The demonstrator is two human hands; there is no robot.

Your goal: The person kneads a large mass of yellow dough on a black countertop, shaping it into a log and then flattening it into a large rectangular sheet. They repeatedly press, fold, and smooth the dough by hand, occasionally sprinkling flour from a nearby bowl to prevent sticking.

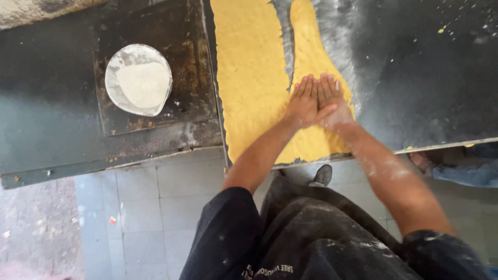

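Hands pressed flat, side by side: your left hand [305, 103] and right hand [330, 98] lie released, grasping nothing, on the yellow dough sheet [249, 78] across the dark floured worktop [425, 78]; keep palms level and pressure even beside the split

A dark worktop [430, 78] dusted with white flour spans the upper part of the view, its pale edge running along the front. To its left sits a lower, worn dark slab [155, 103] with rusty patches. Below lies a floor of pale grey square tiles [150, 207], scuffed and speckled, in soft daylight.
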